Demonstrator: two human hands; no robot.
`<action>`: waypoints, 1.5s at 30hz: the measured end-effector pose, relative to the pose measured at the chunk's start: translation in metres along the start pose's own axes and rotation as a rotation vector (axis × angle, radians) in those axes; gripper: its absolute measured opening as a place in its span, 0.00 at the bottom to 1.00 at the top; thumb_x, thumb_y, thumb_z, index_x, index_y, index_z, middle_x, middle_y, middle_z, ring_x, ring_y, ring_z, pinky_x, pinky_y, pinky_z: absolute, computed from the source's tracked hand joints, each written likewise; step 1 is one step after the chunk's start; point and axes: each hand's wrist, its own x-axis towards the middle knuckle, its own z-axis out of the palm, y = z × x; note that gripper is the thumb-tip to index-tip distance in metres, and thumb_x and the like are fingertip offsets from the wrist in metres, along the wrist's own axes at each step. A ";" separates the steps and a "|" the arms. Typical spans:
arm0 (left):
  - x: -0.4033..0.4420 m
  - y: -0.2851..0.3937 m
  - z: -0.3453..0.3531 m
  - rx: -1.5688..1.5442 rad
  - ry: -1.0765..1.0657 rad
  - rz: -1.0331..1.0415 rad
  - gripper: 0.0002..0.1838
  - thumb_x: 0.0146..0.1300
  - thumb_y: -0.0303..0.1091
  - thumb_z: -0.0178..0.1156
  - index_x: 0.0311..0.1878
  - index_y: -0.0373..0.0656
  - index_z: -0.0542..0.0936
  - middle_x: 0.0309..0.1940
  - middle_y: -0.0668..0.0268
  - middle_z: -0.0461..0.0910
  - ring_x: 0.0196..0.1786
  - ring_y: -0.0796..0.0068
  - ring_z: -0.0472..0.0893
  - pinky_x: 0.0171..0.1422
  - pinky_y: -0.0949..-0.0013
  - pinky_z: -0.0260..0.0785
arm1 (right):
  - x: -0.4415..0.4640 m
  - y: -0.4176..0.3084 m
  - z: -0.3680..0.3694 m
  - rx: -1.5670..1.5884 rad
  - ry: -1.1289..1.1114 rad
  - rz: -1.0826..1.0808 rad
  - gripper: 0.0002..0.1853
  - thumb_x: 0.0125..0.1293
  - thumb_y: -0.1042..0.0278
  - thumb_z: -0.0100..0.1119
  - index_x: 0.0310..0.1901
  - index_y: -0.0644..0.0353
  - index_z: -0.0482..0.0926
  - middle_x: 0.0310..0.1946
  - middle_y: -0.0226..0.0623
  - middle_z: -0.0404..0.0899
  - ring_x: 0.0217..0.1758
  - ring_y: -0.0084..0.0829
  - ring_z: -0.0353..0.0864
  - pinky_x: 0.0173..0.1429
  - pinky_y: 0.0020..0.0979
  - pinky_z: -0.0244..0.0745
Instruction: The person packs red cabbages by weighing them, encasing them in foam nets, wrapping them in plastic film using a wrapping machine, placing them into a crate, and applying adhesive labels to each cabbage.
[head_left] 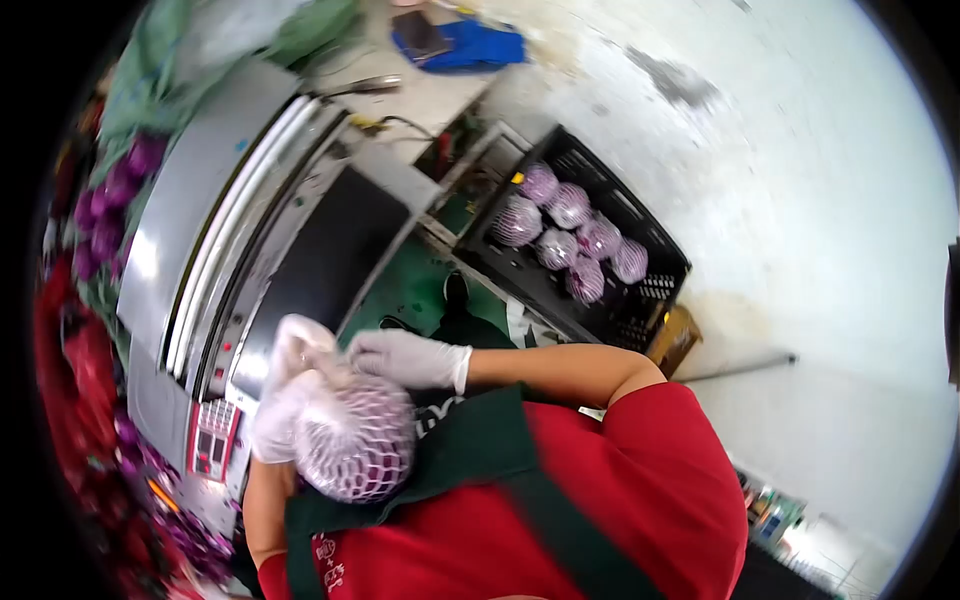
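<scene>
A purple round item in a white foam net [358, 440] is held close to my chest, over the green apron. My left hand [285, 400], in a white glove, is wrapped round the net at its upper left side. At the top of the net, my right hand [405, 358], also gloved, has its fingers closed on the gathered netting. The fingertips of both hands are close together there, partly blurred.
A black crate [600, 310] at the upper right holds several netted purple items [570, 205]. Beside me at the left stands a metal wrapping machine [230, 240] with a red keypad [212, 438]. A blue cloth [480, 47] lies on the table behind.
</scene>
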 end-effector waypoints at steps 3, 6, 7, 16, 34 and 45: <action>0.033 -0.006 0.037 -0.264 0.146 -0.236 0.22 0.59 0.34 0.58 0.56 0.41 0.67 0.48 0.58 0.73 0.45 0.68 0.79 0.47 0.67 0.77 | -0.066 -0.060 -0.014 0.327 0.034 -0.086 0.32 0.68 0.62 0.53 0.71 0.57 0.55 0.62 0.41 0.65 0.66 0.29 0.64 0.64 0.31 0.69; 0.073 -0.062 0.041 -0.233 0.326 -0.428 0.20 0.70 0.37 0.46 0.63 0.44 0.65 0.49 0.52 0.76 0.48 0.57 0.80 0.55 0.57 0.75 | -0.094 -0.042 -0.023 0.212 0.213 -0.359 0.32 0.61 0.69 0.60 0.66 0.65 0.61 0.60 0.38 0.68 0.62 0.24 0.67 0.70 0.27 0.59; 0.092 -0.075 0.060 -0.233 0.312 -0.463 0.20 0.71 0.36 0.46 0.63 0.44 0.65 0.50 0.53 0.76 0.49 0.57 0.80 0.57 0.57 0.75 | -0.106 -0.023 -0.045 0.364 0.188 -0.309 0.28 0.62 0.68 0.58 0.63 0.66 0.67 0.58 0.38 0.71 0.63 0.26 0.67 0.71 0.28 0.57; 0.163 -0.219 0.158 -0.083 -0.253 -0.936 0.24 0.68 0.41 0.55 0.63 0.41 0.70 0.51 0.60 0.78 0.50 0.69 0.79 0.56 0.66 0.72 | -0.320 0.163 -0.187 1.125 0.811 -0.610 0.30 0.66 0.42 0.51 0.62 0.56 0.68 0.60 0.38 0.71 0.63 0.35 0.71 0.64 0.43 0.69; 0.106 -0.150 0.105 0.013 0.287 -0.318 0.25 0.72 0.49 0.47 0.65 0.44 0.70 0.53 0.59 0.77 0.57 0.71 0.75 0.63 0.67 0.66 | -0.293 0.235 -0.281 -0.563 1.845 0.135 0.17 0.65 0.73 0.54 0.54 0.72 0.75 0.53 0.55 0.76 0.57 0.47 0.74 0.65 0.42 0.67; -0.083 -0.039 -0.061 0.196 0.912 0.606 0.21 0.70 0.36 0.55 0.64 0.42 0.72 0.56 0.66 0.77 0.59 0.78 0.74 0.66 0.70 0.63 | 0.071 0.010 -0.181 -0.429 1.047 -0.292 0.22 0.72 0.58 0.45 0.61 0.63 0.70 0.62 0.41 0.67 0.62 0.34 0.67 0.67 0.35 0.60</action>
